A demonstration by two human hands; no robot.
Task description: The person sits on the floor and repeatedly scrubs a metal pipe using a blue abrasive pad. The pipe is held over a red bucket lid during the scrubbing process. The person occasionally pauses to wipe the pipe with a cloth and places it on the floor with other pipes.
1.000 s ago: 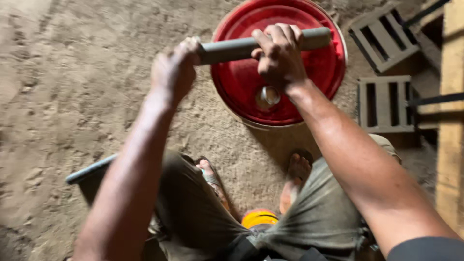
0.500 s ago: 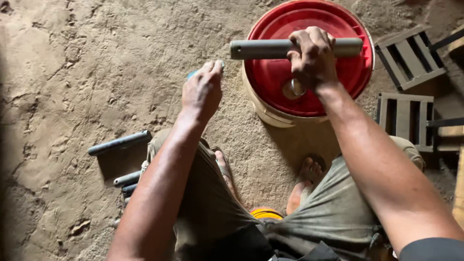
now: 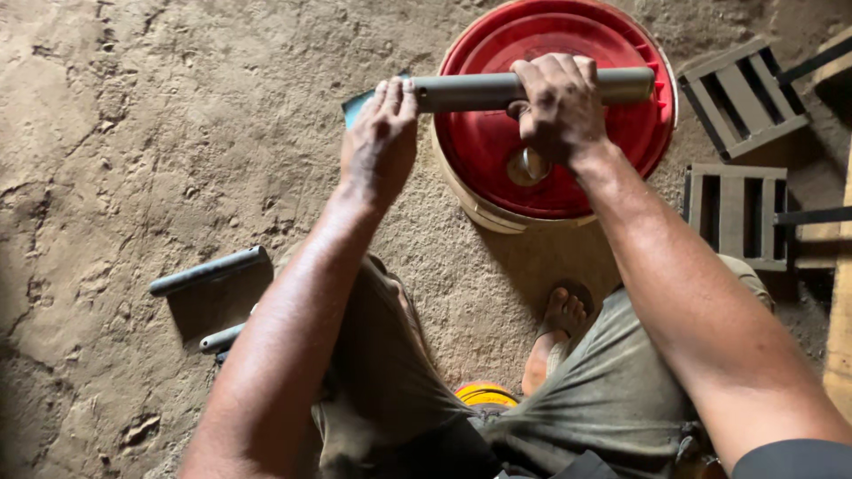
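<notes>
Packed sandy dirt floor (image 3: 106, 133). Grey metal tube (image 3: 532, 89) held level over red plastic bucket lid (image 3: 497, 160), presumably as support. Right hand (image 3: 559, 111) clenched round tube; left hand (image 3: 380, 142) fingers extended, steadying its end.

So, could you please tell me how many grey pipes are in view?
3: one pipe held by both hands over the red bucket lid; one long pipe lying on the sandy floor at left; one shorter pipe below it, partly hidden by the left arm. Others may be hidden.

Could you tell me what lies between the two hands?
Head view: only a bare stretch of the grey pipe between left hand and right hand.
</notes>
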